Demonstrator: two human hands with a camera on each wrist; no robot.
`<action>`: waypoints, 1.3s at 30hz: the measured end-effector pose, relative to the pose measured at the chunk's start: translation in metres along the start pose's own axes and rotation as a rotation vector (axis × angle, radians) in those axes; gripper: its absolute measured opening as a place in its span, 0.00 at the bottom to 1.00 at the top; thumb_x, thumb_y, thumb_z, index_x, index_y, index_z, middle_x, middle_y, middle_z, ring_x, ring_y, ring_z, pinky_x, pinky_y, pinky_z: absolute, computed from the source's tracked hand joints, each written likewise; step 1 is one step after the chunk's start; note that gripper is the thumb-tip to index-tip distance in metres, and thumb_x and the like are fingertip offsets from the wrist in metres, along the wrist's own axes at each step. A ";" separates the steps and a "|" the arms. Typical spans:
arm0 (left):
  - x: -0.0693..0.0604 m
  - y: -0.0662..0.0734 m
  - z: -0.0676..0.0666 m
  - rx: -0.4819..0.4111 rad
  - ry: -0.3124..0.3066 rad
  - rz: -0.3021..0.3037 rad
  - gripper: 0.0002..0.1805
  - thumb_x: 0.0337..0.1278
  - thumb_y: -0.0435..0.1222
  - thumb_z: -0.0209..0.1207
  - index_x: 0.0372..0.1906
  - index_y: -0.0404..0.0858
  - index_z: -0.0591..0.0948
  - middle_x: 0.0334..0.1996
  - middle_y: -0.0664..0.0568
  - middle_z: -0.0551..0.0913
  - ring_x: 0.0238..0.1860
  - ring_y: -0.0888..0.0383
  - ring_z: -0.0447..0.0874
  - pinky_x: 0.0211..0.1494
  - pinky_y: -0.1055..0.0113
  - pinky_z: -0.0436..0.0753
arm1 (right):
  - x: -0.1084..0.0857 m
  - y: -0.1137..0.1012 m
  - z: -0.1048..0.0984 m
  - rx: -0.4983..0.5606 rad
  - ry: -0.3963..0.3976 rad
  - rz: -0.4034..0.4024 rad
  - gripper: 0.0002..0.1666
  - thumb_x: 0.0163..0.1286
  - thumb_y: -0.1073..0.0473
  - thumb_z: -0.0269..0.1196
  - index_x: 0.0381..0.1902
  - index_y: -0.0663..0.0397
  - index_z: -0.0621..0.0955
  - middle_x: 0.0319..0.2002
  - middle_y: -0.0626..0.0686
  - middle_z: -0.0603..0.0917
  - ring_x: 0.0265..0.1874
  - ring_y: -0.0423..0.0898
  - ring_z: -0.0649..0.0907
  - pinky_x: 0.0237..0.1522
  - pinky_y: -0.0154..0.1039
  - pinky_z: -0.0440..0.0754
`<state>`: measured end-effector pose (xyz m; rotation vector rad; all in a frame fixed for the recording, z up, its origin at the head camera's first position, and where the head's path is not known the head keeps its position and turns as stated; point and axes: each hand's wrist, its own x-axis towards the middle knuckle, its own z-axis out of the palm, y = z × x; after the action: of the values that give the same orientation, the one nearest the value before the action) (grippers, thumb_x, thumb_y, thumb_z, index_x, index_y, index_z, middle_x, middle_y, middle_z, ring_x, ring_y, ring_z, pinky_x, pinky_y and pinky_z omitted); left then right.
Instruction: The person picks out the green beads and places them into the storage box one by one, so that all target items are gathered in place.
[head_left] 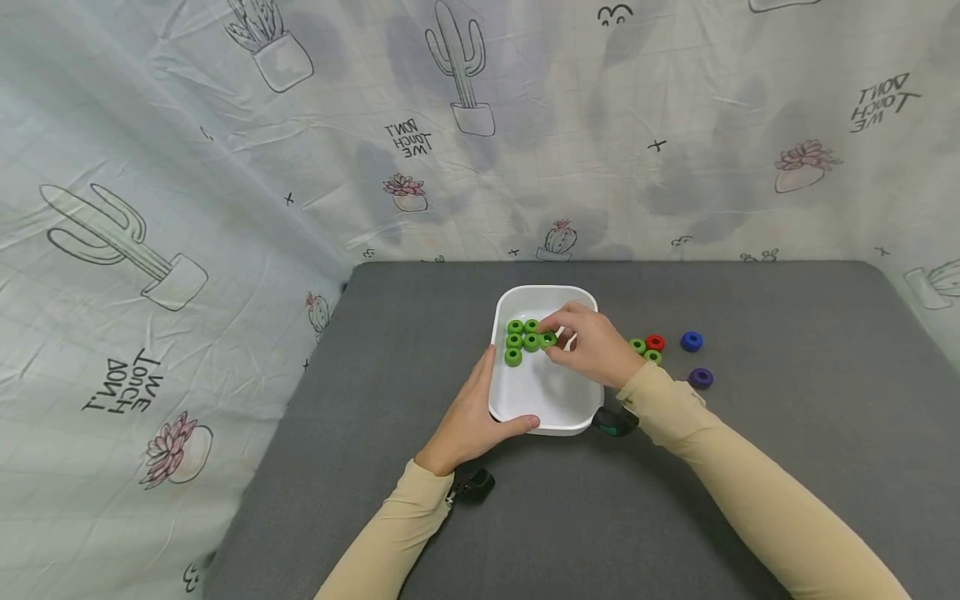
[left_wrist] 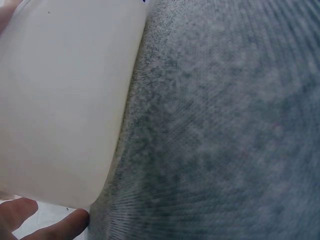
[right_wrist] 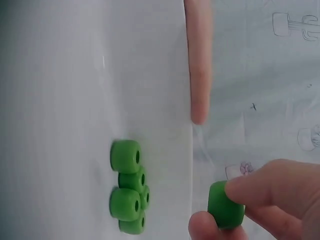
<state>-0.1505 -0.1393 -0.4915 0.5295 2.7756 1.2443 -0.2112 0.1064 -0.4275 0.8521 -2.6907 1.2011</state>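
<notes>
A white tray [head_left: 551, 392] holds several green beads [head_left: 513, 357], grouped at its far left; in the right wrist view these beads [right_wrist: 125, 156] show their holes. My right hand [head_left: 588, 342] is over the tray and pinches one green bead [right_wrist: 226, 205] between thumb and fingers, slightly above the others. At the tray's near left corner, my left hand [head_left: 472, 421] grips it, thumb on the near rim and fingers along the outer left wall. The left wrist view shows the tray's outer wall [left_wrist: 65, 100] close up, with fingertips [left_wrist: 70, 225] against its edge.
Right of the tray, partly behind my right wrist, lie two green beads [head_left: 653, 357] and a red bead [head_left: 656, 342]. Farther right are a blue bead [head_left: 692, 341] and a purple bead [head_left: 701, 378]. The grey table [head_left: 787, 400] ends at a cactus-print cloth [head_left: 525, 192].
</notes>
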 end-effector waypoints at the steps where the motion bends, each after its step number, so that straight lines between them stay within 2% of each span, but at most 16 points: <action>1: 0.000 0.000 0.000 -0.005 0.003 0.005 0.70 0.51 0.64 0.73 0.86 0.48 0.38 0.86 0.57 0.43 0.83 0.55 0.50 0.78 0.44 0.65 | 0.001 -0.001 0.000 -0.002 -0.005 -0.002 0.16 0.64 0.68 0.71 0.51 0.58 0.87 0.45 0.55 0.83 0.35 0.45 0.86 0.40 0.41 0.84; 11: 0.000 0.001 -0.001 -0.011 0.001 -0.003 0.71 0.50 0.65 0.72 0.86 0.50 0.37 0.86 0.57 0.43 0.83 0.56 0.51 0.77 0.45 0.66 | 0.010 -0.006 -0.004 0.004 -0.033 0.028 0.16 0.65 0.67 0.70 0.51 0.60 0.87 0.44 0.56 0.83 0.37 0.49 0.87 0.42 0.45 0.85; 19: -0.001 0.001 -0.001 -0.003 -0.010 -0.010 0.70 0.52 0.66 0.71 0.86 0.49 0.37 0.86 0.58 0.41 0.83 0.56 0.49 0.78 0.45 0.65 | 0.029 -0.003 0.008 0.020 -0.071 0.083 0.16 0.66 0.66 0.70 0.51 0.61 0.87 0.44 0.59 0.83 0.37 0.52 0.87 0.42 0.46 0.85; 26: 0.000 -0.001 -0.001 0.011 -0.015 -0.013 0.70 0.52 0.66 0.70 0.86 0.50 0.36 0.86 0.57 0.40 0.84 0.55 0.49 0.78 0.46 0.64 | 0.038 0.001 0.019 -0.027 -0.102 0.133 0.16 0.65 0.67 0.71 0.51 0.61 0.87 0.43 0.59 0.82 0.38 0.51 0.86 0.47 0.46 0.86; 33: 0.000 -0.001 -0.001 0.022 -0.014 -0.011 0.70 0.52 0.68 0.69 0.86 0.50 0.36 0.86 0.48 0.43 0.84 0.52 0.49 0.78 0.44 0.65 | 0.041 0.004 0.027 -0.058 -0.153 0.179 0.14 0.64 0.66 0.72 0.48 0.60 0.87 0.43 0.59 0.84 0.38 0.51 0.86 0.47 0.47 0.85; 39: 0.000 0.000 -0.001 0.019 -0.023 -0.024 0.70 0.52 0.68 0.69 0.86 0.50 0.36 0.86 0.51 0.42 0.84 0.53 0.48 0.79 0.45 0.64 | 0.042 0.006 0.032 -0.113 -0.219 0.198 0.13 0.65 0.64 0.72 0.48 0.58 0.87 0.44 0.58 0.86 0.41 0.51 0.83 0.50 0.49 0.82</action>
<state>-0.1512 -0.1402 -0.4909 0.5068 2.7689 1.2012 -0.2449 0.0674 -0.4416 0.7576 -3.0482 1.0290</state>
